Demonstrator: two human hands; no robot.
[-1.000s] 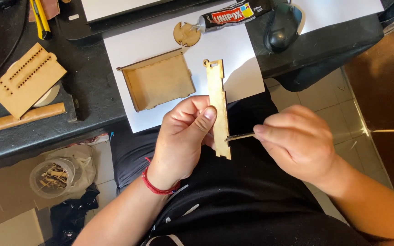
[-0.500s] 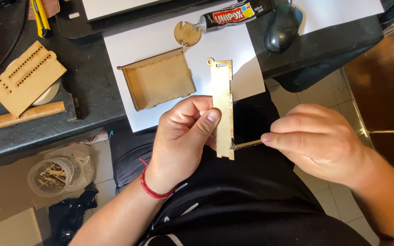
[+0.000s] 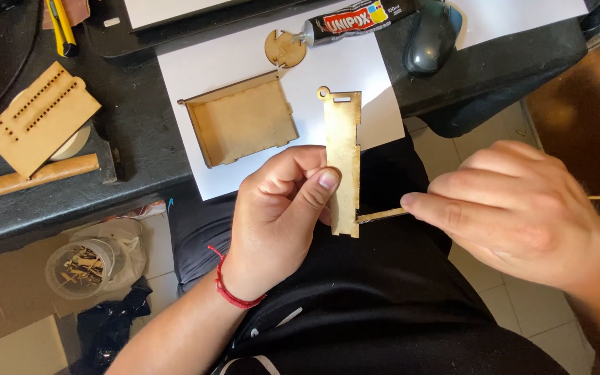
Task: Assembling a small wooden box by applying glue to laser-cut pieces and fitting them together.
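Observation:
My left hand point(image 3: 279, 208) pinches a long thin wooden panel point(image 3: 344, 139) upright over my lap; the panel has a small ring and a slot at its top. My right hand point(image 3: 515, 208) grips a thin wooden stick point(image 3: 382, 215) whose tip touches the panel's lower right edge. On the white paper sheet point(image 3: 196, 62) on the desk lies an open shallow wooden box point(image 3: 241, 125), and beyond it a small round wooden disc point(image 3: 282, 48) next to a glue tube point(image 3: 355, 19).
A dark desk point(image 3: 126, 104) carries a perforated wooden plate point(image 3: 39, 118), a wooden stick point(image 3: 32, 177), a yellow cutter point(image 3: 60, 26) and a computer mouse point(image 3: 432, 36). Below the desk stands a clear cup of small wooden bits point(image 3: 78, 267) on a tiled floor.
The panel has turned to show more of its flat face and sits slightly right. My right hand has drawn back to the right, the stick's tip staying at the panel's lower edge.

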